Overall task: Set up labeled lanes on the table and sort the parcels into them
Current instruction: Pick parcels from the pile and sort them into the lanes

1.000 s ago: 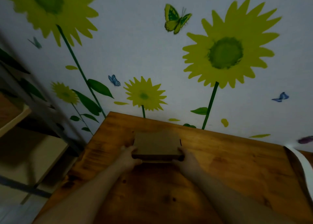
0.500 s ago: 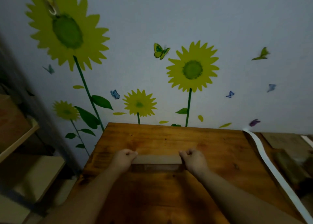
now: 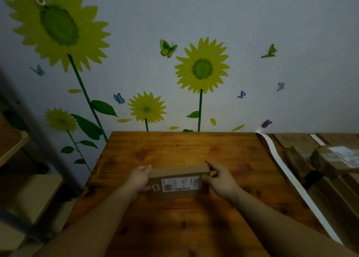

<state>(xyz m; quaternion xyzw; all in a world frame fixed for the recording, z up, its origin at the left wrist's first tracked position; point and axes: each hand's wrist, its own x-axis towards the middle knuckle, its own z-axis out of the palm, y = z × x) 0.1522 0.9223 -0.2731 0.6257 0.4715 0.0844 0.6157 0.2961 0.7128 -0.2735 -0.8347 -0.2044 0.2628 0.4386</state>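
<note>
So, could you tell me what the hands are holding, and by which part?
The cardboard parcel, by its two short ends: the left hand grips the left end, the right hand pinches the right end, forefinger extended.

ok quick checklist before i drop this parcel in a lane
1. Left hand grips the left end of the cardboard parcel: ok.
2. Right hand is at the right end with its index finger straight. Firm hold: cannot tell.
3. Shipping label faces the camera: ok. Its text is too blurred to show which lane: cannot tell.
4. White tape strip marks a lane edge on the wooden table: ok.
5. Lane labels in view: cannot tell.
6. Other parcels lie right of the strip, apart from this one: ok.
</note>
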